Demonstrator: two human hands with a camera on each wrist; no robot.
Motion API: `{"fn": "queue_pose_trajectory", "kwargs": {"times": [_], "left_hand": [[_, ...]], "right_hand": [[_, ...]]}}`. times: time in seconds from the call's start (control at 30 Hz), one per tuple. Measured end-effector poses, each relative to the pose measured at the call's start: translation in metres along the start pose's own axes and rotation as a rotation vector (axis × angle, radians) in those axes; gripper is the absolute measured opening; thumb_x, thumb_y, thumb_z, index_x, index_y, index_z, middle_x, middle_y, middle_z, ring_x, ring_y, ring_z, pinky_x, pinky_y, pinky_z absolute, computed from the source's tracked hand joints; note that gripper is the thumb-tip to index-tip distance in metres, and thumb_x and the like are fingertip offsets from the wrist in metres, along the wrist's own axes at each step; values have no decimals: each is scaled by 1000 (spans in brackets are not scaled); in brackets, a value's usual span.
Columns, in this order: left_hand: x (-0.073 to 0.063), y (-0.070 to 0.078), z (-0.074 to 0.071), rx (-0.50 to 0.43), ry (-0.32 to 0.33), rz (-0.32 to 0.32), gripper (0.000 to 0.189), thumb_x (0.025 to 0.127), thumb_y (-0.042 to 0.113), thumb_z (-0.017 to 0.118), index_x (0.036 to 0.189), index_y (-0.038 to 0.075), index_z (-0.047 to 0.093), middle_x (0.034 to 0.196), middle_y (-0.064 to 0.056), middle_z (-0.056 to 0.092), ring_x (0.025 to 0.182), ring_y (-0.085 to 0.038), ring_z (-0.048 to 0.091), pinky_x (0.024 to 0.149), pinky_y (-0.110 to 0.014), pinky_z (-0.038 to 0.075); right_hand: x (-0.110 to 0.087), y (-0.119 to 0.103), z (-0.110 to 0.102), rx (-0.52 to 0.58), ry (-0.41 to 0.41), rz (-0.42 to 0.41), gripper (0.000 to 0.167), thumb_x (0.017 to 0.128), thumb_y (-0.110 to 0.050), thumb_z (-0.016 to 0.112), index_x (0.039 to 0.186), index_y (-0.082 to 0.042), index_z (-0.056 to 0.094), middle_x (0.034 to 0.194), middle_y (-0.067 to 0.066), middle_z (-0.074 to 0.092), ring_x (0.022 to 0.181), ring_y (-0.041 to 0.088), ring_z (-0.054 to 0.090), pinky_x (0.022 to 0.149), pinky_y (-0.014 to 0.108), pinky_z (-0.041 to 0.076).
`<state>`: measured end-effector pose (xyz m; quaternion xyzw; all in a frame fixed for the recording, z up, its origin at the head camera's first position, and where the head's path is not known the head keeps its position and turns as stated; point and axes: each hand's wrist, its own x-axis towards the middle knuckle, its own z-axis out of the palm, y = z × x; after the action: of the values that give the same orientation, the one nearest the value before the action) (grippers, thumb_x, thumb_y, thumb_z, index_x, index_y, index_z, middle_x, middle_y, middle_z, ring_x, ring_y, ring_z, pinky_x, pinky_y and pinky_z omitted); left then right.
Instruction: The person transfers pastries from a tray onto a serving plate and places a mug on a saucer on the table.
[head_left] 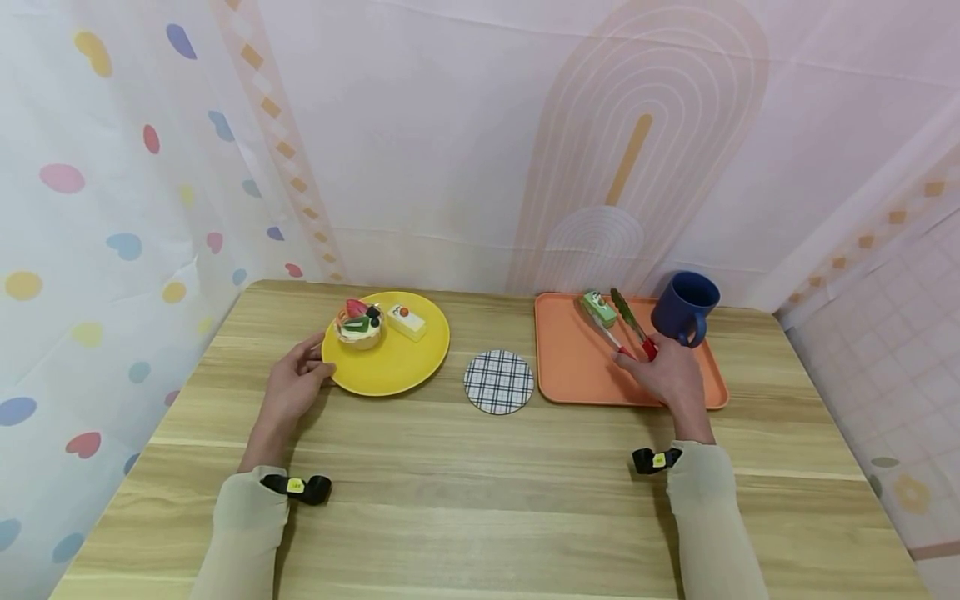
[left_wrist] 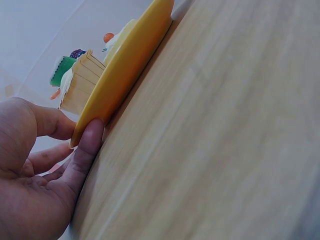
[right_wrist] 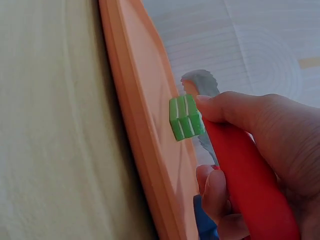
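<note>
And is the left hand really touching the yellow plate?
Touching. The left wrist view shows it: the left hand pinches the edge of the yellow plate.

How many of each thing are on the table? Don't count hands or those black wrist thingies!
Fruit tart: 1
Cake slices: 2 (green slice, pale yellow slice)
Yellow plate: 1
Orange tray: 1
Round coaster: 1
Blue mug: 1
Red-handled tongs: 1
Total: 8
</note>
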<state>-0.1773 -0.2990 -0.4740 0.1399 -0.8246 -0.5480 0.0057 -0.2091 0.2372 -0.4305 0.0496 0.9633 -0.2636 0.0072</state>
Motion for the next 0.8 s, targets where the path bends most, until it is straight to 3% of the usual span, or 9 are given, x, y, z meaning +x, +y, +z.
{"fn": "queue_pose_trajectory", "kwargs": {"times": [0.37, 0.8], "left_hand": [[-1, -1, 0, 3, -5, -12, 61, 104, 13, 53, 162, 14, 33, 145, -20, 50, 96, 0, 55, 77, -10, 56], [1, -1, 0, 10, -9, -15, 62, 105, 16, 54, 162, 15, 32, 146, -20, 50, 98, -3, 56, 77, -10, 57]], "right_hand": [[3, 5, 6, -8, 13, -12, 50, 86, -53, 76, 79, -9, 54, 64, 0, 42, 58, 22, 45, 49, 30, 28], [9, 8, 8, -34, 4, -48, 50, 87, -53, 75, 75, -10, 53, 61, -2, 37, 58, 22, 42, 50, 31, 26]]}}
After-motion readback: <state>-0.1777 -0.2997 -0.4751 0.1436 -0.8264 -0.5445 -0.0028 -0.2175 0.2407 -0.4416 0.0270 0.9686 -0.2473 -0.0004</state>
